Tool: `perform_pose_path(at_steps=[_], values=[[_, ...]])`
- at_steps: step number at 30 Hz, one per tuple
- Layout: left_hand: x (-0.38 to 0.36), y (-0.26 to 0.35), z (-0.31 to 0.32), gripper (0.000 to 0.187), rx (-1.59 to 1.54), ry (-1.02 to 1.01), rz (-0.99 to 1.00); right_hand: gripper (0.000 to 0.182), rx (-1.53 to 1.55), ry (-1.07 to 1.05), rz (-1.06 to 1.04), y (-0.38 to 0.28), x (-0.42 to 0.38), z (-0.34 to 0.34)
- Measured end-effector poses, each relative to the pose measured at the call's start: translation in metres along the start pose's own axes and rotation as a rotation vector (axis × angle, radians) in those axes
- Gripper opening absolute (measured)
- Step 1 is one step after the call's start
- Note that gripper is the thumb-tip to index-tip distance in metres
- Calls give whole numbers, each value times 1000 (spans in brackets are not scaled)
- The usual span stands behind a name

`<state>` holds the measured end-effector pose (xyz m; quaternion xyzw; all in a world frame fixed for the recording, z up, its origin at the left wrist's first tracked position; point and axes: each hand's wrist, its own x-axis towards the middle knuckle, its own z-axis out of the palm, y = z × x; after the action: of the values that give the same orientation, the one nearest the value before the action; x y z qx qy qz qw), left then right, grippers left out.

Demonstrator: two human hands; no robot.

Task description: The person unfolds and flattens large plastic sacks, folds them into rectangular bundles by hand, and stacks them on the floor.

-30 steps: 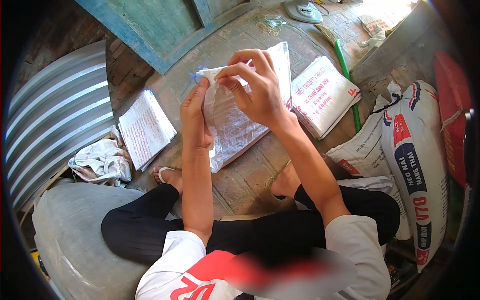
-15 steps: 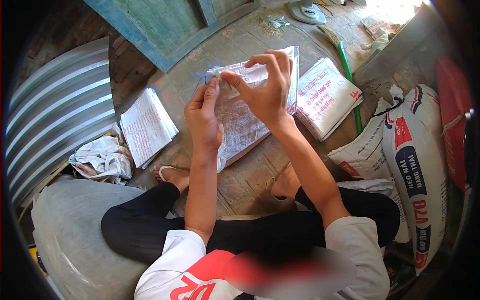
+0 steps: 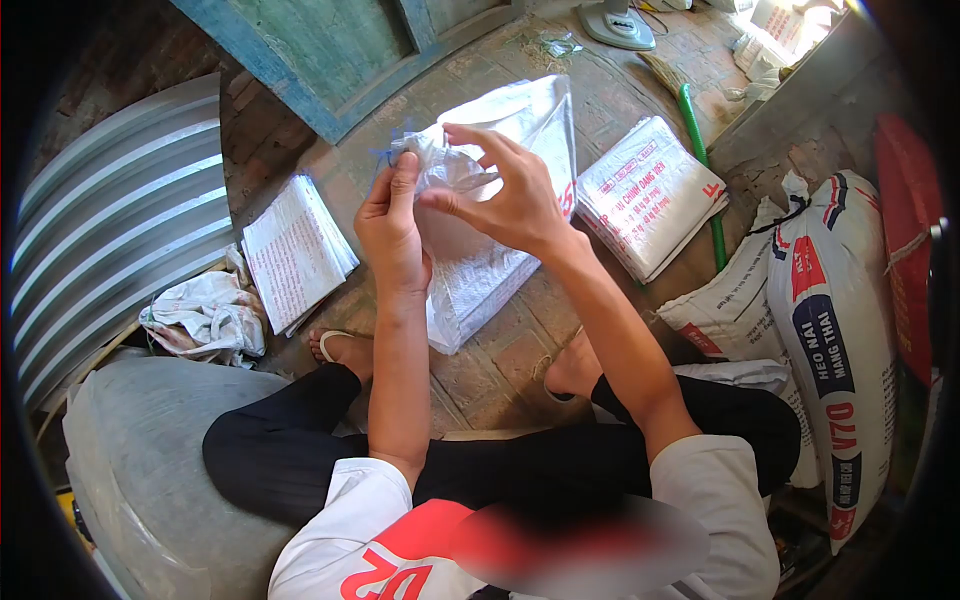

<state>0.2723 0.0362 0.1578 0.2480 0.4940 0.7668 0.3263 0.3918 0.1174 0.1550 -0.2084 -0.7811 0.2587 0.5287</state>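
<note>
A white woven sack [image 3: 485, 285] with some red print hangs in front of me above the brick floor, its gathered top between my hands. At that end bunches clear plastic [image 3: 432, 165], with a few blue strands at its edge. My left hand [image 3: 394, 225] is closed, thumb and fingers pinching the bunched plastic and sack edge. Beside it, my right hand [image 3: 510, 195] is open, thumb and fingers apart and curved around the loose plastic. Whether its fingertips press on the plastic is hard to see.
Stacks of folded printed sacks lie left [image 3: 298, 255] and right [image 3: 652, 200]. A crumpled sack [image 3: 205, 318] rests by a corrugated metal sheet [image 3: 120, 220]. Filled feed bags [image 3: 830, 340] stand at right, near a green-handled broom [image 3: 690, 125]. A large grey plastic bag [image 3: 165, 460] sits by my left leg.
The sack's far end has swung up and left. Both hands have shifted slightly left and down, and more clear plastic shows bunched between them.
</note>
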Motion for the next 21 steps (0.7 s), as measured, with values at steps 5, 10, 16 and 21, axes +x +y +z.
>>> perform_pose_path(at_steps=[5, 10, 16, 21], values=[[13, -3, -12, 21, -89, -16, -9, 53, -15, -191, 135, 3, 0, -13], [8, -1, -7, 20, -11, -68, -5, 45, -67, -238, 122, 3, 8, -25], [4, -2, -5, 21, 253, -118, 190, 44, -196, -303, 51, -10, 20, -48], [3, -3, -5, 21, 277, -95, 214, 37, -34, -272, 133, -11, 19, -46]])
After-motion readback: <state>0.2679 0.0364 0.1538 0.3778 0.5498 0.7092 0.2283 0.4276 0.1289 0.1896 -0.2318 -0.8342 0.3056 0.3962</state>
